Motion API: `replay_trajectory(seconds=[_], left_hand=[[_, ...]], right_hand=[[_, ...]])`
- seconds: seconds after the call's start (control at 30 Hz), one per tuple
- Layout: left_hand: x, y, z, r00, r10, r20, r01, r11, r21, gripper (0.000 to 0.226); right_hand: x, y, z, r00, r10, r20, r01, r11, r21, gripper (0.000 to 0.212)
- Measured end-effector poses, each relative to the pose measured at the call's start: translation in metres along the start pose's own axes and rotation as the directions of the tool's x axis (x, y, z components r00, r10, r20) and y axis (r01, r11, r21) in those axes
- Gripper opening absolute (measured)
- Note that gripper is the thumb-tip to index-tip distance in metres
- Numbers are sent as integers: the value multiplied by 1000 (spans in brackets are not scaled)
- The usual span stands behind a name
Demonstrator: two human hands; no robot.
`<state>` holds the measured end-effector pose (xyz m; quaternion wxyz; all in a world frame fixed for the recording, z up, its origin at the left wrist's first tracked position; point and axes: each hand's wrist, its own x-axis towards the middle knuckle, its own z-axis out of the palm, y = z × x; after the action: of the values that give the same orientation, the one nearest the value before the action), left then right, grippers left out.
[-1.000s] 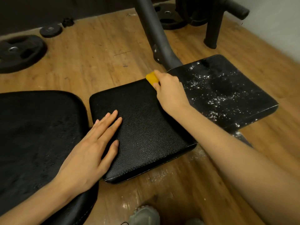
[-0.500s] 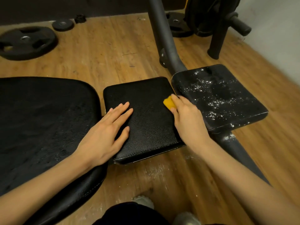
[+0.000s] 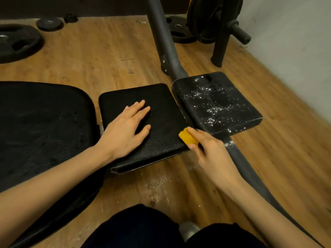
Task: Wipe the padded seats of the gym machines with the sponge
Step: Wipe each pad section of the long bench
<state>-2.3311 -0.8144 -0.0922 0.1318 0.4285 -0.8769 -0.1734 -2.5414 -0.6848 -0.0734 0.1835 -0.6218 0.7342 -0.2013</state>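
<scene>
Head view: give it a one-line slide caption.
Left hand steadies the middle pad while the right hand wipes its edge with a sponge.

Sponge [image 3: 188, 137] mostly hidden under right hand [image 3: 213, 154]; large seat [image 3: 44, 126] cut off left.

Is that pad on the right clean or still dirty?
Dirty: white powder speckles the right pad.

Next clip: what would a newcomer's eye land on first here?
The yellow sponge, gripped by the right hand at the near right corner of the middle black pad, stands out most. Just right of it, the far pad is speckled with white powder. The left hand rests flat on the middle pad.
</scene>
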Motion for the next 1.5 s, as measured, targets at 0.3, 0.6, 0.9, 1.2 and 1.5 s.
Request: replay_trajectory(seconds=[0.3,0.6,0.9,1.2,1.5], left_hand=[[41,26,24,1000,-7,-21,7,1000,-9,56],[41,23,31,998,0,-69,0,1000,-5,56],[42,25,31,998,-8,-66,7,1000,-14,58],[41,25,32,997,-7,-75,7,1000,-5,57],[41,26,34,997,-1,-82,2,1000,8,58]], right_hand=[[15,27,0,960,-260,-99,155,795,-587,39],[38,22,-2,964,-264,42,231,742,-629,49],[165,0,16,940,-304,158,321,619,-717,53],[69,18,6,961,-270,66,258,778,-573,57],[192,-6,19,959,-272,75,259,742,-619,51]])
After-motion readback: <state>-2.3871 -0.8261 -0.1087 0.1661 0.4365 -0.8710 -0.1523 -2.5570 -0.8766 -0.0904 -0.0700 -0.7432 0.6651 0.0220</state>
